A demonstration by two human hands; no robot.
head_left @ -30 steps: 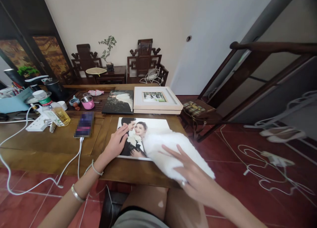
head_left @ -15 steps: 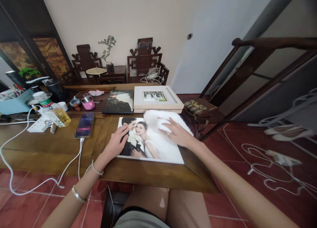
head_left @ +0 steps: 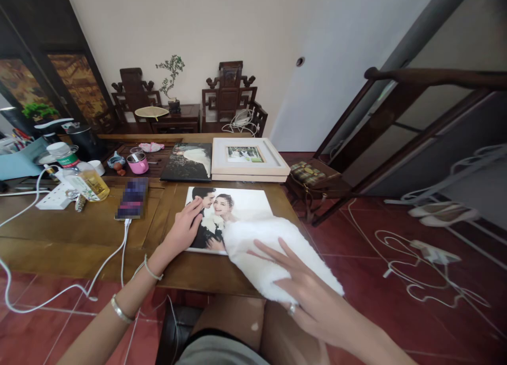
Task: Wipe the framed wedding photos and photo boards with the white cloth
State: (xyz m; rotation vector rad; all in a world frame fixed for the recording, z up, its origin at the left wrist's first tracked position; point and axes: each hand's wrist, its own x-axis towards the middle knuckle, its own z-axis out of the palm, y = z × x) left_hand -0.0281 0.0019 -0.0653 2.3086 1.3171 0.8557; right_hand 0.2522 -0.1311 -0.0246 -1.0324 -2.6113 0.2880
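A photo panel (head_left: 249,201) with a couple in wedding clothes lies flat on the wooden table. My left hand (head_left: 187,225) rests on its left edge, fingers stretched out over the dark suit, holding nothing. A fluffy white cloth (head_left: 253,233) covers the panel's lower right part and hangs past the table's front edge. On top of the cloth is my right hand (head_left: 301,286), a ring on one finger; it has the cloth in its grasp, with some fingers spread across it. The cloth hides the panel's lower right corner.
Behind the panel lie a dark photo panel (head_left: 188,164) and a light-framed picture (head_left: 247,169). To the left are a phone (head_left: 132,198) on a cable, a pink cup (head_left: 138,164), a bottle (head_left: 93,183) and a power strip (head_left: 54,196). A wooden chair (head_left: 428,74) stands at the right.
My right hand has pulled the white cloth toward me, from the panel's upper right down over its lower edge. My left hand stays on the panel's left edge.
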